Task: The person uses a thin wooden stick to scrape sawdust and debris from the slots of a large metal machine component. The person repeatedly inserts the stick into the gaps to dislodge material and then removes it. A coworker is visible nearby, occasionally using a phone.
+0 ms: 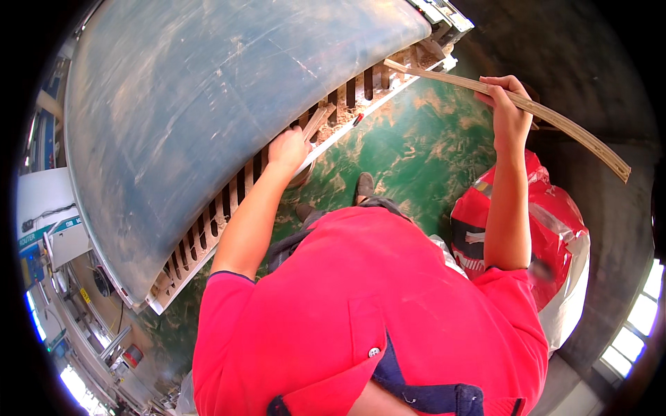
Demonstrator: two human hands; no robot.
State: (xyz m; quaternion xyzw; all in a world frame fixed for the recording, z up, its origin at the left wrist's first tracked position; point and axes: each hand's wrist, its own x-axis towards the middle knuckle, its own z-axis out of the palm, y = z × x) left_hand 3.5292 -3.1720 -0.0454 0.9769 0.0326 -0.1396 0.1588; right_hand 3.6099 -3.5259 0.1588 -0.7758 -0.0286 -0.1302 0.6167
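Note:
My right hand is closed round a long, thin wooden strip. The strip slants from the slotted edge of the machine down to the right, past my hand. At the machine's edge, my left hand is curled with its fingers partly hidden. A short wooden offcut sticks out from that hand, over the slots. Above both lies a broad dark belt surface, dusty and scuffed. Wood shavings and scraps lie in the slotted trough along its edge.
A red and white plastic sack stands right of me, beside a dark wall. Sawdust covers the green floor by my shoes. Machine frames and a coiled cable are at the left.

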